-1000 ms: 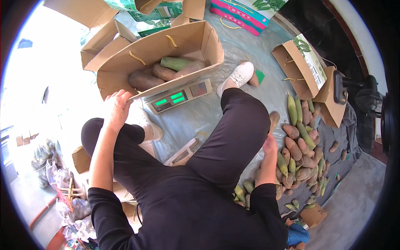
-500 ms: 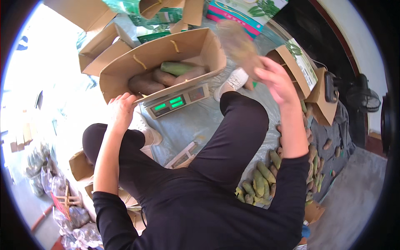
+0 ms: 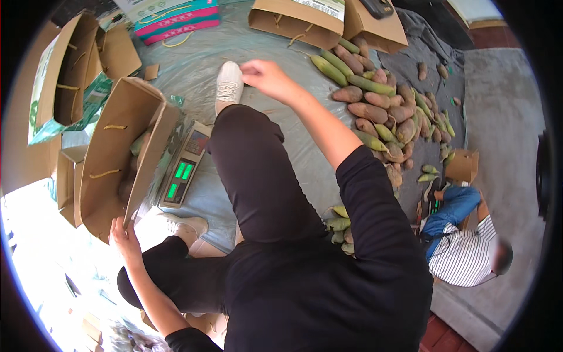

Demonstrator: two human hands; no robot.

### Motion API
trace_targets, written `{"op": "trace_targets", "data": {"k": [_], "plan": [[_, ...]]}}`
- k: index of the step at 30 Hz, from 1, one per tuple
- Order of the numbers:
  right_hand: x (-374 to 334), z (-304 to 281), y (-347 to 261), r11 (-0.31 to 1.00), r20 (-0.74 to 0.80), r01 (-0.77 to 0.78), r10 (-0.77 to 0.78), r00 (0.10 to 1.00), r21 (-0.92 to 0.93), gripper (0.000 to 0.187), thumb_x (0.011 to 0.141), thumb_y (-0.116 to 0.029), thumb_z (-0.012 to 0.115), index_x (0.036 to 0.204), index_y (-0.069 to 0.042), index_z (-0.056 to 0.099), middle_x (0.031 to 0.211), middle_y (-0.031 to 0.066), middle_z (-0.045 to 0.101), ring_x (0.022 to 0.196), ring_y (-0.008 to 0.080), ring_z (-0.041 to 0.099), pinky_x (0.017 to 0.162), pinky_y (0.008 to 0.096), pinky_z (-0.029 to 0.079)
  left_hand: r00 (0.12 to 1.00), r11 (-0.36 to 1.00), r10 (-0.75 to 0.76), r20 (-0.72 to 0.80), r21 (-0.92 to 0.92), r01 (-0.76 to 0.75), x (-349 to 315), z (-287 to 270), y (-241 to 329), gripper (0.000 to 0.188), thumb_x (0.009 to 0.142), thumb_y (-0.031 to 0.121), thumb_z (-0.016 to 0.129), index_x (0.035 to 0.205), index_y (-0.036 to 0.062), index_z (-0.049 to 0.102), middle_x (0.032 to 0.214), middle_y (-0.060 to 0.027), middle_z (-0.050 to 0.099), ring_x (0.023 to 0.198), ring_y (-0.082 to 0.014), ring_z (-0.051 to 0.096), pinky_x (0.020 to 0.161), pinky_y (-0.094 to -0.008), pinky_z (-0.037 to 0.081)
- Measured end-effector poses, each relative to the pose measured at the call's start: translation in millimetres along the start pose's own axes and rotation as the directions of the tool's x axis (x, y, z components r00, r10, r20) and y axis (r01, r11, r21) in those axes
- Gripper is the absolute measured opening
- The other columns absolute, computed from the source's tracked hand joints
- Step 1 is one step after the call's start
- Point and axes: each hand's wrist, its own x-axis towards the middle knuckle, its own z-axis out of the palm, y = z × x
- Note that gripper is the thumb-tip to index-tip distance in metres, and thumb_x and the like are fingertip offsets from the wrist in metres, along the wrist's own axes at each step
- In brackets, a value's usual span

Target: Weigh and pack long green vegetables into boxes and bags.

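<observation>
My left hand [image 3: 124, 239] grips the near rim of an upright cardboard box [image 3: 98, 138] with yellow cord handles. The box stands on a digital scale [image 3: 186, 167] with a lit green display. Its wall hides most of the root vegetables [image 3: 128, 179] inside. My right hand [image 3: 267, 77] hovers over the floor sheet beside the toe of my white shoe [image 3: 229, 82]. Its fingers are loosely bent and slightly apart, and nothing shows in them. Off to its right lies a heap of long green and brownish-pink root vegetables [image 3: 375, 111].
Open cardboard boxes [image 3: 299, 23] stand at the top, near a pink and teal carton [image 3: 176, 22]. Another open box [image 3: 70, 76] is at far left. A person in a striped shirt [image 3: 463, 255] sits at right by a small box [image 3: 462, 165].
My right hand has let go of the blurred brownish vegetable it held, which is no longer seen. My view has swung right, showing the heap and the other person. My left hand stays on the box rim.
</observation>
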Motion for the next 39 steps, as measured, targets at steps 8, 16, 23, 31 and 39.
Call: {"op": "trace_targets", "data": {"k": [8,16,23,31,39], "plan": [[-158,-75,221,0.665,-0.264,-0.475,0.398,0.878,-0.577,0.033,0.073,-0.023,0.063,0.099,-0.004,0.063,0.102,0.016,0.061,0.098,0.0325,0.056,0.086,0.0389,0.044,0.999,0.997,0.04,0.01,-0.074,-0.039,4,18,-10,0.013,0.075,0.0,0.057,0.088,0.0003,0.053,0.076,-0.0143,0.053,0.071,-0.0338,0.053,0.062,-0.0395,0.042],[-239,-155,235,0.148,-0.56,-0.801,0.642,0.524,-0.58,0.038,0.076,-0.027,0.059,0.109,-0.008,0.053,0.115,0.0168,0.053,0.111,0.0332,0.048,0.091,0.0413,0.042,0.999,0.991,0.027,0.018,-0.131,-0.024,-3,15,-22,0.012,0.077,-0.003,0.055,0.088,-0.0002,0.052,0.076,-0.0126,0.052,0.069,-0.0293,0.052,0.063,-0.0357,0.042],[-271,-214,214,-0.035,-0.678,-0.871,0.644,0.355,-0.49,0.049,0.078,-0.022,0.058,0.123,-0.012,0.043,0.129,0.0108,0.041,0.12,0.0307,0.04,0.094,0.0431,0.041,0.999,0.992,-0.014,-0.033,-0.127,0.01,-6,20,-33,0.017,0.077,-0.005,0.056,0.093,-0.0002,0.053,0.079,-0.0118,0.053,0.072,-0.0265,0.053,0.067,-0.034,0.043],[-295,-233,227,0.001,-0.664,-0.877,0.653,0.364,-0.48,0.088,0.064,-0.031,0.075,0.137,-0.018,0.027,0.133,0.0062,0.037,0.124,0.0297,0.035,0.096,0.0423,0.039,0.991,0.98,-0.123,-0.061,-0.163,0.111,-15,36,-61,0.029,0.078,-0.002,0.061,0.106,0.0009,0.054,0.1,-0.0161,0.058,0.09,-0.0284,0.056,0.078,-0.034,0.044],[-292,-194,220,-0.145,-0.593,-0.79,0.743,0.311,-0.596,0.063,0.068,-0.029,0.072,0.125,-0.019,0.044,0.128,0.0052,0.043,0.122,0.0259,0.038,0.094,0.0443,0.039,0.992,0.995,-0.094,-0.089,-0.031,0.091,-8,22,-25,0.02,0.076,0.001,0.06,0.096,0.0001,0.056,0.092,-0.0148,0.057,0.085,-0.0309,0.055,0.074,-0.0339,0.044]]}}
